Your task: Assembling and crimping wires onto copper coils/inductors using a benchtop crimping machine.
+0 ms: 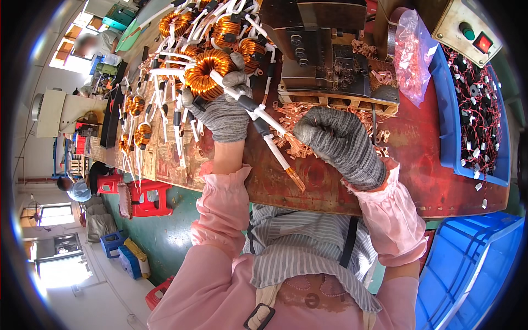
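My left hand (224, 116), in a grey knit glove, grips a toroidal coil (219, 59) wound with copper-coloured wire. From the coil, two leads in white sleeving with black bands slant down to the right. One lead (275, 147) hangs free and ends in bare copper strands. The other lead (270, 120) runs to my gloved right hand (338, 142), whose curled fingers close around its tip; the tip itself is hidden. Under and behind my right hand lies a heap of small copper terminals (291, 147) on the red, worn tabletop (341, 190).
A dark press machine (313, 49) stands behind the terminals. Many similar coils (225, 30) lie at the far left. At right are a plastic bag of copper pieces (408, 60), a switch box (467, 32) and a blue tray (448, 124) of wired parts. A blue crate (456, 258) stands below.
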Available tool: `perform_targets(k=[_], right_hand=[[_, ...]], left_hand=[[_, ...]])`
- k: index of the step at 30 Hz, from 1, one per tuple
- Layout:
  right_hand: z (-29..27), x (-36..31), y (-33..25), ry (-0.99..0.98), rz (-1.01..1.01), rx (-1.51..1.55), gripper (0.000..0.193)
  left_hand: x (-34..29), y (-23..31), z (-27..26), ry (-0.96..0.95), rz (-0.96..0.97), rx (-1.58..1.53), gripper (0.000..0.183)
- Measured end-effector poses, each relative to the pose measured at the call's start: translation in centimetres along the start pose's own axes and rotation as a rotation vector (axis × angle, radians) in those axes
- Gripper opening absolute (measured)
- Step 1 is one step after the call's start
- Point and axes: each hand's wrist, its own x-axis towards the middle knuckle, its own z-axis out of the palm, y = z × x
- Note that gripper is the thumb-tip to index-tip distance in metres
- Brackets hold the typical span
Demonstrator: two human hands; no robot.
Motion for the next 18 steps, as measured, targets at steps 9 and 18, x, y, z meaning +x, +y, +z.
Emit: perform_targets(k=[9, 18], right_hand=[[0.2, -0.4, -1.0, 0.099, 0.324, 0.335, 0.021], [-0.2, -0.4, -0.9, -0.305, 0.521, 0.486, 0.023]], left_hand=[[-0.1, -0.1, 0.1, -0.059, -0.021, -0.036, 0.081], [0.0, -0.2, -0.2, 0.003, 0.053, 0.027, 0.081]])
